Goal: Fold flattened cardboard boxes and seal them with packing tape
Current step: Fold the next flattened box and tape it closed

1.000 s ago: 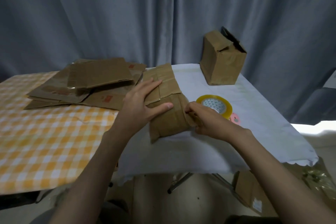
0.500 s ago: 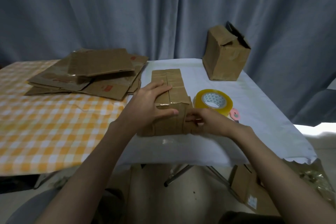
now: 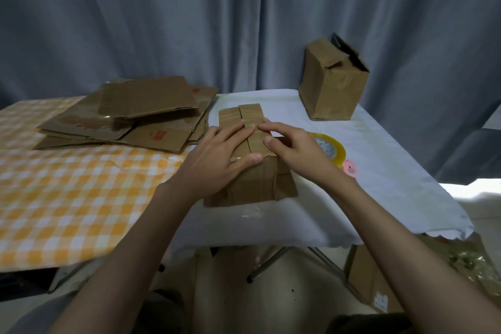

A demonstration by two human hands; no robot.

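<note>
Head view showed both flat hands, left hand (image 3: 217, 160) and right hand (image 3: 294, 149), pressing the brown cardboard box (image 3: 252, 165) flaps shut; yellow tape roll (image 3: 332, 150) unused, flattened brown cardboard stack (image 3: 130, 114) remaining far left.

A brown cardboard box (image 3: 252, 165) stands on the white-covered bench (image 3: 379, 171), its two top flaps folded shut and meeting along a centre seam, with glossy tape visible on its near edge. To its left a loose stack of flattened boxes (image 3: 130, 114) lies on the checked part of the bench, while a folded box (image 3: 332, 81) sits tilted at the far right with one flap raised. A yellowish roll of packing tape (image 3: 332, 149) lies flat just right of the middle box.
</note>
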